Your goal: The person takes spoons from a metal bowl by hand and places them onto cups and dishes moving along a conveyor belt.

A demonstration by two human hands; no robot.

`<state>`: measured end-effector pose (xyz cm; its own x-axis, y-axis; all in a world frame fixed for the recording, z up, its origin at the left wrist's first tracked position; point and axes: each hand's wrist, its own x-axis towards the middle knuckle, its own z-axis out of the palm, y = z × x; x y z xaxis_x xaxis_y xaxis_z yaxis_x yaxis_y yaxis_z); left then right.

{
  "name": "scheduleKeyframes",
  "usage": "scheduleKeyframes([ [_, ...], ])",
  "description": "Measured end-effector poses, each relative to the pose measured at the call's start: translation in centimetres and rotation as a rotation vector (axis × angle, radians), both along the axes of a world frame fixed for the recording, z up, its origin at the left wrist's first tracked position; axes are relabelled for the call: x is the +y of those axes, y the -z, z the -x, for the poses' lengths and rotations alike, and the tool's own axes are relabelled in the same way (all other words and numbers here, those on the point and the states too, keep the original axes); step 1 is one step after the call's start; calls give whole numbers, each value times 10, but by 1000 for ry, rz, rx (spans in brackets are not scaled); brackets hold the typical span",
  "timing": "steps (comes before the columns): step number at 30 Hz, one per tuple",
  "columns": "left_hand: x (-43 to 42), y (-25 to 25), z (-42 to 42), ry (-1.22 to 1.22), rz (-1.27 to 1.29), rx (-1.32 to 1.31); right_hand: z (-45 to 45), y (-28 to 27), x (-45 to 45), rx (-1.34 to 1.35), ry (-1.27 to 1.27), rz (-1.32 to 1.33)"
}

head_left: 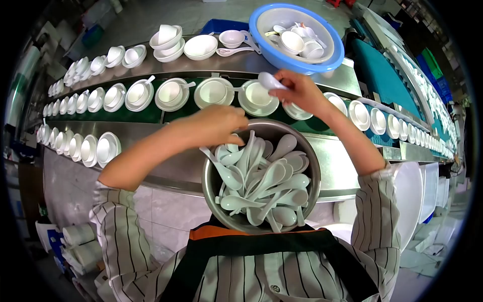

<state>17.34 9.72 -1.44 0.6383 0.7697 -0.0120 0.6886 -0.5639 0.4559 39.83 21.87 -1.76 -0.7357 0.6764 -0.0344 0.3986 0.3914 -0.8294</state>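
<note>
Lower centre of the frame: steel bowl [316, 173], heaped with loose white spoons [271, 176] lying at mixed angles, some handles past the rim. Upper right of centre: blue basin [338, 50] around a pale inner basin [263, 25]; contents are spoons and small white bowls.

Surface: green belt [322, 126] crosses mid-frame, bearing a row of plates, each with a bowl, several with a spoon laid across. Upper steel ledge [236, 63] carries bowls and more sets; lower steel ledge [332, 156] has a further row at left. Room: grey tiled floor [171, 204], teal belt [387, 70] at upper right, pale tubs [415, 196] at right.

Right hand [300, 91]: fingers pinched on the handle of a held spoon [268, 80], just above the belt sets, below the blue basin. Its scoop end points upper left; long axis runs upper left to lower right. Left hand [225, 125]: fingers curled down over the steel bowl's upper-left rim; cannot tell whether it grips anything.
</note>
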Motion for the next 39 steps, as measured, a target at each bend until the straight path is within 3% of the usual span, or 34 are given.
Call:
scheduleKeyframes([
  [1, -8, 12, -1, 47, -175, 75, 5, 11, 21, -48, 19, -208],
  [4, -23, 17, -7, 16, -204, 230, 31, 43, 53, -11, 151, -64],
  [7, -31, 4, -6, -60, -249, 250, 50, 68, 69, -31, 166, -211],
  [9, -36, -22, 1, -137, -268, 235, 59, 80, 76, -14, 160, -467],
  [11, -33, -37, 23, -276, -355, 67, 70, 95, 81, 106, 157, -643],
  [14, -17, -60, 60, -522, -146, -206, 90, 110, 72, 23, 77, -702],
  [16, 0, -52, 85, -660, 76, -524, 98, 117, 59, -77, -5, -765],
  [20, 29, 6, 113, -751, 110, -843, 87, 97, 60, 88, -16, -850],
  [23, 59, 49, 121, -938, -26, -768, 82, 57, 29, -20, -84, -585],
  [27, 119, 91, 93, -846, -447, -532, 87, 64, 31, -157, -35, -867],
  [29, 126, 90, 77, -897, -447, -622, 111, 80, 38, -246, -65, -738],
  [31, 137, 90, 73, -940, -504, -663, 145, 110, 47, -301, -176, -822],
  [33, 139, 92, 82, -914, -559, -798, 160, 116, 47, -227, -82, -962],
  [35, 122, 82, 89, -932, -562, -820, 146, 90, 55, -124, 52, -911],
  [39, 106, 107, 89, -957, -500, -516, 75, 37, 77, -104, 138, -1010],
])
